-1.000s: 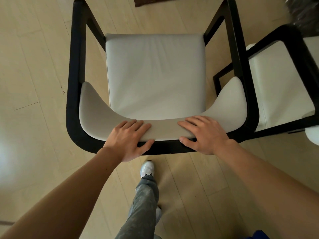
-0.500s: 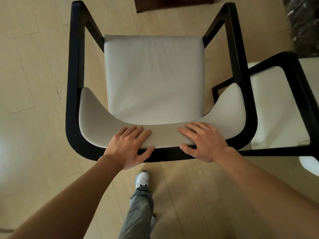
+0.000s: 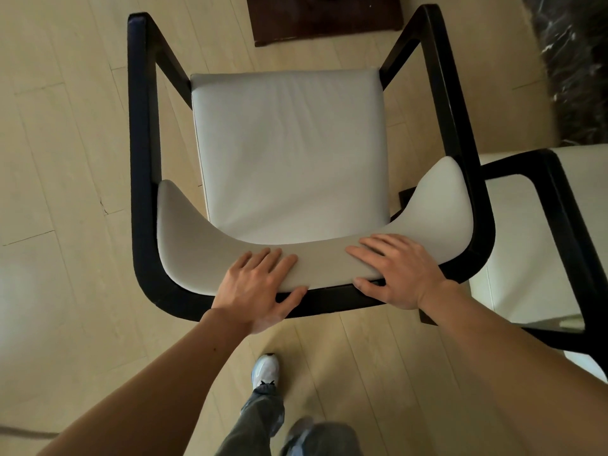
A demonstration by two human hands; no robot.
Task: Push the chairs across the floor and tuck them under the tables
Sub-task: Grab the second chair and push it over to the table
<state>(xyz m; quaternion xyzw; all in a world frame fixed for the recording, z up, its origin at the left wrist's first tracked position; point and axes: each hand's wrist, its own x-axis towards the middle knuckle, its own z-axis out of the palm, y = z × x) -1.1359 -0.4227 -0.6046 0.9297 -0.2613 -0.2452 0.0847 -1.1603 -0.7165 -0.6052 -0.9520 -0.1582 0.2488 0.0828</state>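
An armchair [image 3: 289, 149] with a black frame, pale grey seat and curved grey backrest stands right in front of me, seen from above. My left hand [image 3: 260, 287] lies on the top of the backrest left of centre, fingers over the padding and thumb on the black rail. My right hand [image 3: 394, 269] grips the backrest right of centre the same way. A dark brown table base [image 3: 325, 19] shows on the floor just beyond the chair's front.
A second chair [image 3: 533, 245] of the same kind stands close on the right, its armrest nearly touching the first chair's. A dark marbled surface [image 3: 575, 60] fills the top right corner. Light wooden floor [image 3: 59, 192] stretches to the left. My shoe [image 3: 265, 371] is behind the chair.
The chair has slid forward across the floor with both hands on its backrest. The brown table base has come further into view, and the second chair has fallen back on the right.
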